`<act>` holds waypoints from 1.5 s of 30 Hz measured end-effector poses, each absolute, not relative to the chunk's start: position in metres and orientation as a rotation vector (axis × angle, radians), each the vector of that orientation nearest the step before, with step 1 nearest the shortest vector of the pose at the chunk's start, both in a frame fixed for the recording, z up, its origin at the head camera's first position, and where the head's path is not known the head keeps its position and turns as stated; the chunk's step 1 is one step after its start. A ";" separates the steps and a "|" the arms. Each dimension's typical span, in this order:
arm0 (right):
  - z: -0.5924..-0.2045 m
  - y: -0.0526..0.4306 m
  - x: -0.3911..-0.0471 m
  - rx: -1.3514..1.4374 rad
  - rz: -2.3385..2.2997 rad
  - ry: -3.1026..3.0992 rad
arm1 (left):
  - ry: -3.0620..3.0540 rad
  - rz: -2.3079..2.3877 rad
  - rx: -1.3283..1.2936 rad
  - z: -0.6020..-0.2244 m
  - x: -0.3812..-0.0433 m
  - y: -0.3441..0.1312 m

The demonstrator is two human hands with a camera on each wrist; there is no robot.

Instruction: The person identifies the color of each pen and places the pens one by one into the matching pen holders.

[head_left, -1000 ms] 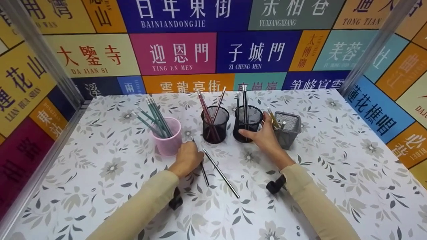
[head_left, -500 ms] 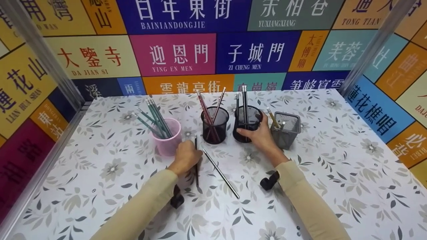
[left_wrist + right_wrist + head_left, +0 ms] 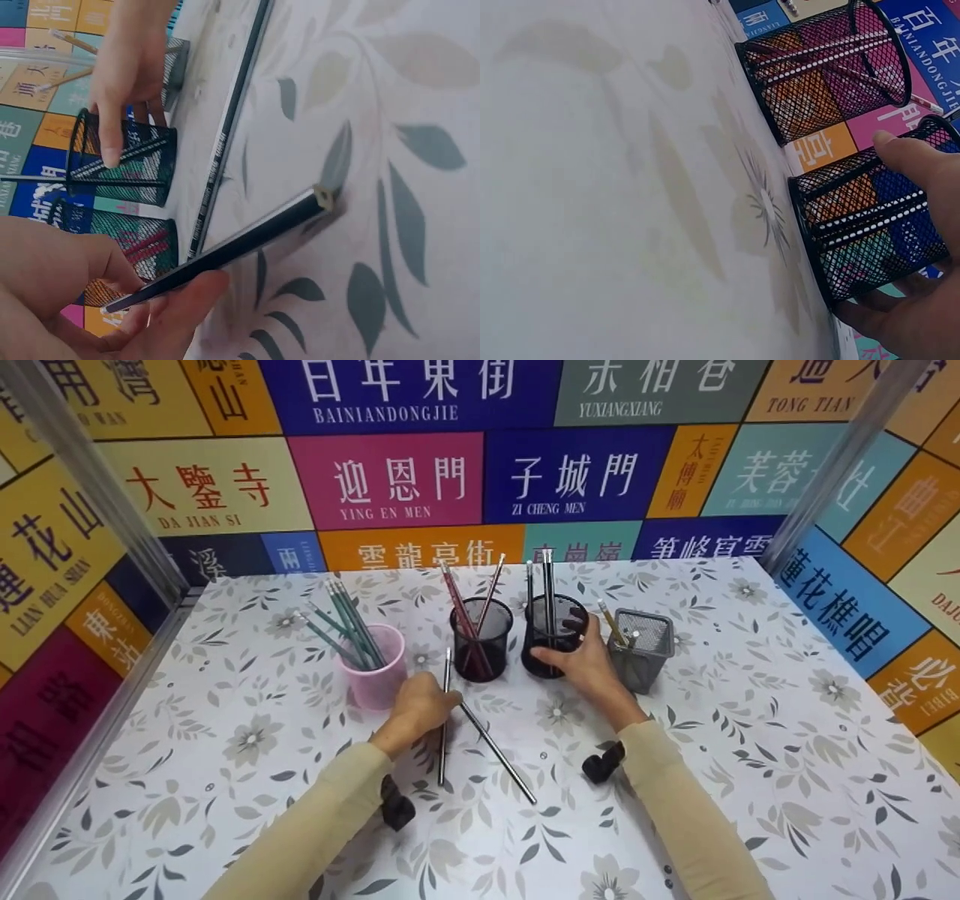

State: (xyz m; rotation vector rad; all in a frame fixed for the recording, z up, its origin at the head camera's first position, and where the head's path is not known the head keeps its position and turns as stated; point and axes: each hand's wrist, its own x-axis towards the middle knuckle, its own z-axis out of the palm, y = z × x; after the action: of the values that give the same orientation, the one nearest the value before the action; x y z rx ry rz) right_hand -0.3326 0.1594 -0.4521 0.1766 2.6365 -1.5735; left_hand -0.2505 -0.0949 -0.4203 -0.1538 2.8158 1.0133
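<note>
In the head view, my left hand (image 3: 420,701) pinches a black pencil (image 3: 442,754) between thumb and fingers. The left wrist view shows the pencil's unsharpened end (image 3: 324,199) pointing away from the hand. Beside it, a second dark, shiny pencil (image 3: 501,759) lies slantwise on the table. My right hand (image 3: 592,664) holds a round black mesh pencil cup (image 3: 531,631), its thumb across the near side; some fingers are hidden behind the mesh. Several black pencils (image 3: 548,577) stand in that cup.
Left of the held cup stands another black mesh cup (image 3: 499,649) with red pencils (image 3: 457,600). A pink cup (image 3: 375,686) with several green pencils (image 3: 356,622) is further left. On the right, a square grey mesh holder (image 3: 649,660) contains a yellow pencil (image 3: 611,622). Patterned panels enclose the table.
The pencil in my left hand has swung, its near end moving left and its far end right and upward. My right hand has shifted slightly left, closer around the black cup.
</note>
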 end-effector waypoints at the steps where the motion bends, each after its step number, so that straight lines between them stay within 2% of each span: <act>1: -0.452 0.160 -0.333 0.175 -1.564 2.643 | 2.807 1.030 -0.160 -0.418 -0.250 -0.095; 9: -0.451 0.160 -0.332 0.146 -1.584 2.654 | 2.903 1.226 -0.200 -0.400 -0.242 -0.092; 18: -0.453 0.162 -0.332 0.115 -1.599 2.672 | 2.965 1.409 -0.027 -0.362 -0.249 -0.084; 27: -0.456 0.162 -0.332 0.092 -1.595 2.706 | 3.021 1.506 0.207 -0.342 -0.262 -0.062; 34: -0.457 0.163 -0.332 0.085 -1.651 2.683 | 2.963 1.487 0.258 -0.324 -0.276 -0.039; 45: -0.455 0.160 -0.330 0.055 -1.673 2.687 | 2.904 1.707 0.263 -0.297 -0.303 -0.017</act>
State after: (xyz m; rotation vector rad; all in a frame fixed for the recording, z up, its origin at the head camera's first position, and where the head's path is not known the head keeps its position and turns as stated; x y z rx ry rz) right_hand -0.3297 0.1604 -0.4554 0.0550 2.6867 -1.6727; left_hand -0.3033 -0.0169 -0.2966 0.2634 2.9038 1.7071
